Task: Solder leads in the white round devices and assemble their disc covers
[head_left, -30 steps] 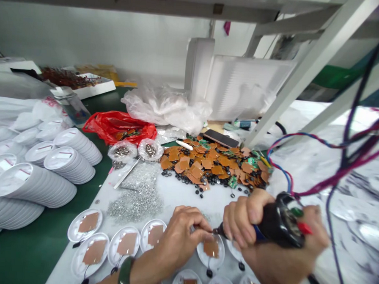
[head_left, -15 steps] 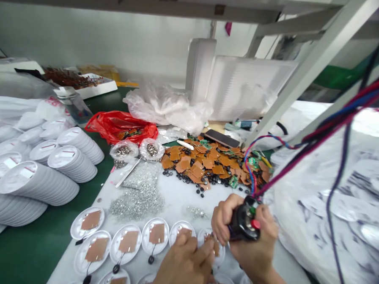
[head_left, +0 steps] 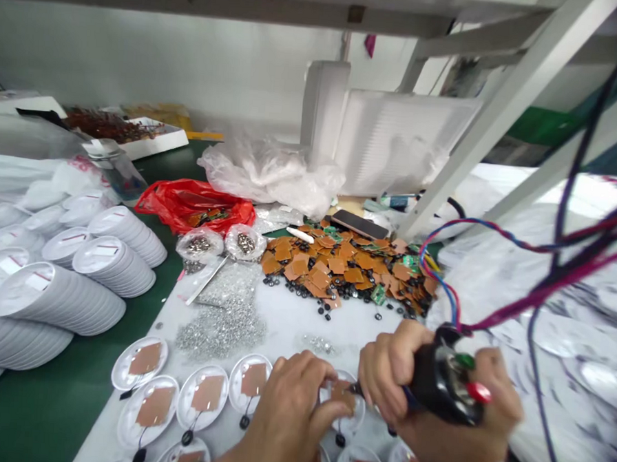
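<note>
My right hand (head_left: 409,381) is wrapped round a black electric screwdriver (head_left: 442,383) with a red and a green button; coloured cables (head_left: 525,242) run up from it to the right. Its tip points left at a small white round dish with a brown board (head_left: 342,398). My left hand (head_left: 291,413) rests beside that dish, fingers curled and pinching at its edge; what they hold is too small to make out. More white dishes with brown boards (head_left: 207,394) lie in rows along the near edge of the white mat (head_left: 293,320).
A heap of brown and green circuit boards (head_left: 345,267) with black parts, a pile of tiny screws (head_left: 221,326), two bags of screws (head_left: 199,244), a red bag (head_left: 196,204), a phone (head_left: 359,225). Stacks of white covers (head_left: 51,300) fill the left; white foam trays (head_left: 396,142) stand behind.
The screwdriver has tilted from upright over the dish to lying sideways, tip toward the dish. My right hand moved slightly right and my left hand shifted up beside the dish.
</note>
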Available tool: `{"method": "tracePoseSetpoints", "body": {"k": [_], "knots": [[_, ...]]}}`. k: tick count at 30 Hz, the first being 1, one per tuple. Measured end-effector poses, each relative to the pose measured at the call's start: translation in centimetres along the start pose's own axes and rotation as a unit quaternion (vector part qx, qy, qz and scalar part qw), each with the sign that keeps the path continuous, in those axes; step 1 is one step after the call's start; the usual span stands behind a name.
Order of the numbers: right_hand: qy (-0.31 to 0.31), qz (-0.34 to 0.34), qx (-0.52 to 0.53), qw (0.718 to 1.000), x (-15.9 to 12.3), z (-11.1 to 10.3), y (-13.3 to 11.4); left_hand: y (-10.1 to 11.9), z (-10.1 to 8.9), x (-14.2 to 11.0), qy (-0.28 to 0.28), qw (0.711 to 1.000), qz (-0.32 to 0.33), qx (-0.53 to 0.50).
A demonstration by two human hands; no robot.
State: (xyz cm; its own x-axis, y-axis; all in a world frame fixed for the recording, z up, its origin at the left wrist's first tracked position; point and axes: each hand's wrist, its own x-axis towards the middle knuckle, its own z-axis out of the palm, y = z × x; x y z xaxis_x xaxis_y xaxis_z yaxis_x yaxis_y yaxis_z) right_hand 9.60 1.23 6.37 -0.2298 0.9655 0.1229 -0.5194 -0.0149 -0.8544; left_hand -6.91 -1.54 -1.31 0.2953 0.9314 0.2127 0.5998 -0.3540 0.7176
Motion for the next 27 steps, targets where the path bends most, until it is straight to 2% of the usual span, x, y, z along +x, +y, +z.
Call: {"method": "tracePoseSetpoints", "body": {"k": [3, 5, 12, 17, 20, 22, 25, 27], "knots": [[0.018, -0.02, -0.01, 1.0, -0.1, 0.4, -0.6, 0.8, -1.1, 1.1, -0.073, 0.994, -0.063, -0.046], [0.015, -0.025, -0.005, 1.0, -0.1, 0.7, -0.9, 1.0, -1.3, 1.6, -0.091, 0.99, -0.082, -0.067], [-0.014, -0.013, 0.017, 1.0, -0.3, 0.3, -1.0, 0.5, -0.9, 1.7, -0.063, 0.982, -0.083, -0.16], [-0.018, -0.011, 0.023, 1.0, -0.7, 0.0, -1.0, 0.4, -0.5, 1.3, -0.054, 0.973, -0.056, -0.218], [-0.012, -0.009, 0.013, 1.0, -0.6, 0.1, -1.1, 0.1, -0.4, 0.7, -0.042, 0.99, -0.004, -0.131], [-0.008, -0.011, 0.009, 1.0, -0.3, 0.2, -0.9, -0.2, -0.3, 0.1, -0.002, 0.997, 0.07, -0.02], [-0.002, -0.01, 0.011, 1.0, 0.4, 0.4, 0.2, -0.6, 0.3, -0.8, 0.059, 0.971, 0.2, 0.113], [0.006, -0.014, 0.014, 1.0, 0.9, 0.6, 1.2, -0.6, 0.9, -1.1, 0.069, 0.951, 0.246, 0.172]]}}
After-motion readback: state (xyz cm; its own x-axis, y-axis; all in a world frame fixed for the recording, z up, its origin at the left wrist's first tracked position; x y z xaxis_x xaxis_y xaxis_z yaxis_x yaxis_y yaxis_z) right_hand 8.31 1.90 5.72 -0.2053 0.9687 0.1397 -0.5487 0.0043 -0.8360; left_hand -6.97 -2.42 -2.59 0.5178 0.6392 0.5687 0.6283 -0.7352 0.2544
